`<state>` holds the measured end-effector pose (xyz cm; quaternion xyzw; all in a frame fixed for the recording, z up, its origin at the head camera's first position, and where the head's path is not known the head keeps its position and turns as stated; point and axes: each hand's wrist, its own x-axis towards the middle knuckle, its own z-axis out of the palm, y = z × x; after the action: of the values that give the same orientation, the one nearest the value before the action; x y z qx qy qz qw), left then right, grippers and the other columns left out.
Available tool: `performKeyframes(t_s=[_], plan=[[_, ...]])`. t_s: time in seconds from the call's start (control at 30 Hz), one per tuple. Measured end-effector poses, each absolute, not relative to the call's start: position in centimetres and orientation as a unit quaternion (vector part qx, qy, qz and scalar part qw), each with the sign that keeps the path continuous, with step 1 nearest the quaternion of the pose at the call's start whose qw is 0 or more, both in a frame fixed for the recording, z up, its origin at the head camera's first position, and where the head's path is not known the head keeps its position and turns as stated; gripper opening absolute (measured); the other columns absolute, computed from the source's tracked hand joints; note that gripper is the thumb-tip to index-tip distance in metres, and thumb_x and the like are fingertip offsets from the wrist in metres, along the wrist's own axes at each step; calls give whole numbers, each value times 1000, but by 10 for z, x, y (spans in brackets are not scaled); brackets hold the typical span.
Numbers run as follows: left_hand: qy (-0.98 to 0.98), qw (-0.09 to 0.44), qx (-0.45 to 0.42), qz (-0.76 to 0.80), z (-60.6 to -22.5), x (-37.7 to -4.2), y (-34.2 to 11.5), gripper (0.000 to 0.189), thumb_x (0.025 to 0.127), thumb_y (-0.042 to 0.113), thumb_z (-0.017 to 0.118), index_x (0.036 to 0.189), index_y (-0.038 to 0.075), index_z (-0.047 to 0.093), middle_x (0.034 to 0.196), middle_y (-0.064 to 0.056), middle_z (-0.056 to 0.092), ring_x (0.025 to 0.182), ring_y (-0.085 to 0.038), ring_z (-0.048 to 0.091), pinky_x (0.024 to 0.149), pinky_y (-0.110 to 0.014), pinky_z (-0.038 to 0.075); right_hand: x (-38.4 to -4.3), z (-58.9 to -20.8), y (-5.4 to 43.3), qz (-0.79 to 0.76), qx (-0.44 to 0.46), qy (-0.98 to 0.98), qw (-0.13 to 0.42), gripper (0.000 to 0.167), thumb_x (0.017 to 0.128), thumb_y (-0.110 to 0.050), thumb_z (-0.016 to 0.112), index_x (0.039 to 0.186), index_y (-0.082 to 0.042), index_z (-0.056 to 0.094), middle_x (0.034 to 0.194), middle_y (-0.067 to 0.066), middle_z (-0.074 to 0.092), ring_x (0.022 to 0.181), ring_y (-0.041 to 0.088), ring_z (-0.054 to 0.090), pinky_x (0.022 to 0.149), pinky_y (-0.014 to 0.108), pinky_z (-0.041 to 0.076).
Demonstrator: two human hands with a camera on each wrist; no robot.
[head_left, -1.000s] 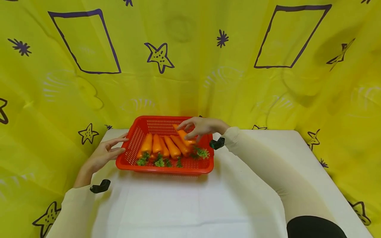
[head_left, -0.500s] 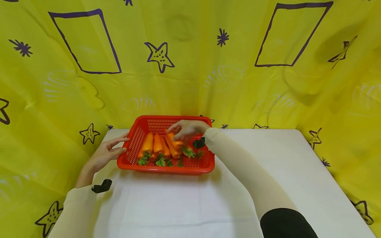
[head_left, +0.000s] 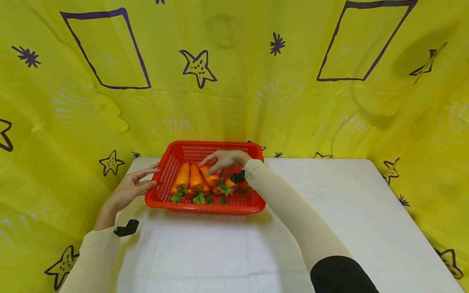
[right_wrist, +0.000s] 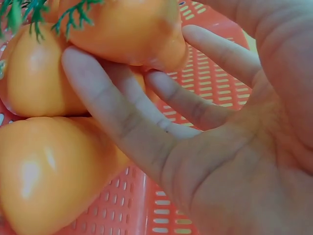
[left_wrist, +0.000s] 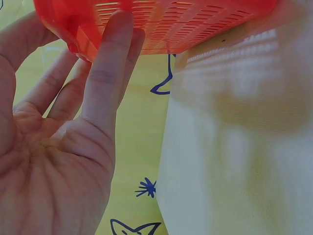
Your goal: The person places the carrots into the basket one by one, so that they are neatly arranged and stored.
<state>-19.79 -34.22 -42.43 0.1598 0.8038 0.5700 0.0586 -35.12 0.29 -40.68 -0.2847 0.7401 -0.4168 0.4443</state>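
A red plastic basket [head_left: 205,207] with slotted walls holds several glossy orange carrots [head_left: 182,176] with frilly green tops. At the basket's left end my left hand [head_left: 126,192] has its relaxed fingers against the rim and outer wall; the left wrist view shows the fingertips at the red wall [left_wrist: 161,24]. My right hand [head_left: 229,159] reaches over the right side, gripping one carrot [right_wrist: 132,29] from above, its tip to the far left and its green top toward me. In the right wrist view, fingers curl beneath it, close to other carrots [right_wrist: 44,171].
The basket stands at the back of a white-covered table [head_left: 205,252]. Behind and around it hangs a yellow curtain [head_left: 234,110] with purple drawings. Two further carrots partly show under my right wrist at the basket's right.
My right hand has carried the carrot leftward from the basket's right side, up to the other carrots. The left hand stays at the left rim.
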Motion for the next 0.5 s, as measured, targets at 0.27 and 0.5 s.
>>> performKeyframes(t_s=[0.27, 0.5], plan=[[804, 60, 157, 571, -427, -199, -344, 45, 104, 11, 61, 145, -5, 51, 169, -15, 22, 121, 0, 61, 84, -29, 60, -347, -410, -1, -434, -273, 737, 441, 60, 94, -19, 77, 150, -15, 53, 137, 10, 57, 74, 22, 53, 79, 40, 62], [803, 63, 158, 572, -428, -200, -345, 47, 104, 11, 61, 146, -6, 49, 169, -13, 22, 123, -6, 62, 85, -30, 60, -346, -412, -2, -434, -268, 740, 439, 59, 95, -20, 77, 149, -15, 54, 141, 11, 54, 78, 22, 57, 82, 42, 61]])
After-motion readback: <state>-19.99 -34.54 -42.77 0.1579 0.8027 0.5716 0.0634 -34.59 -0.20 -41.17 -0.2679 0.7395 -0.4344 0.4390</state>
